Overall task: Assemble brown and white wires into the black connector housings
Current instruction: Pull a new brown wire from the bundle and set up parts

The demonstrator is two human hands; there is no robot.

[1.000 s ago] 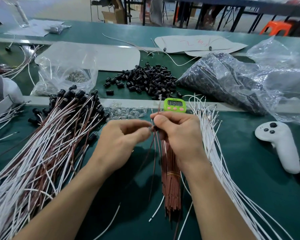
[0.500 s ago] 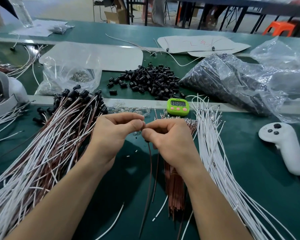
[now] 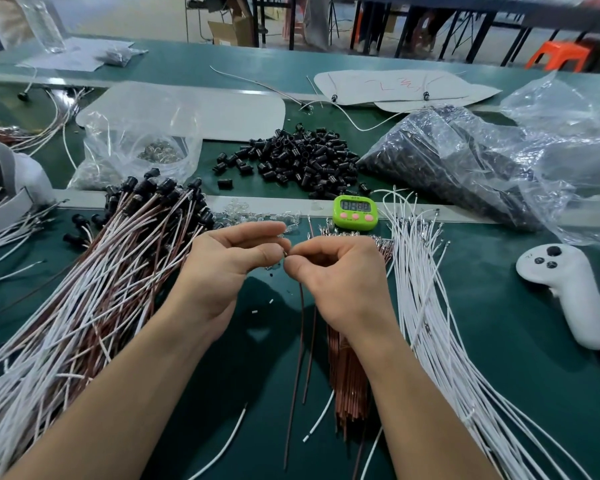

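Two pinches, tip to tip just above the surface (image 3: 499,341): right fingers (image 3: 303,258) clamped on the top end of one brown wire (image 3: 300,341), left fingers (image 3: 264,252) closed together against its metal tip, a housing possibly hidden inside that pinch, impossible to tell. Below the right pinch, the rest of the wire hanging free and trailing across the surface toward the body. Probably the seating step, so: grip close behind the terminal to prevent buckling of the thin lead, line the tip up straight with the opening, push along the axis rather than at a slant, and feel for the stop before letting go. Tilt the work toward the eyes for a clear look at the tip, partly masked by the thumbs. Keep the loose tail clear of the brown bundle (image 3: 347,375) lying just beside it, or risk dragging neighbours out. For the second lead, reach near at hand, into the white wires (image 3: 426,306) fanned out to the right. Fresh housings (image 3: 302,157) heaped well apart on the far strip, beyond the green timer (image 3: 354,211); worth pulling a few nearer to spare the reach. Finished leads (image 3: 118,271) piled to the left, black caps pointing away; lay the done piece there the same way round to avoid tangles. Farther out, bags (image 3: 465,161) of parts and a white controller (image 3: 568,289).
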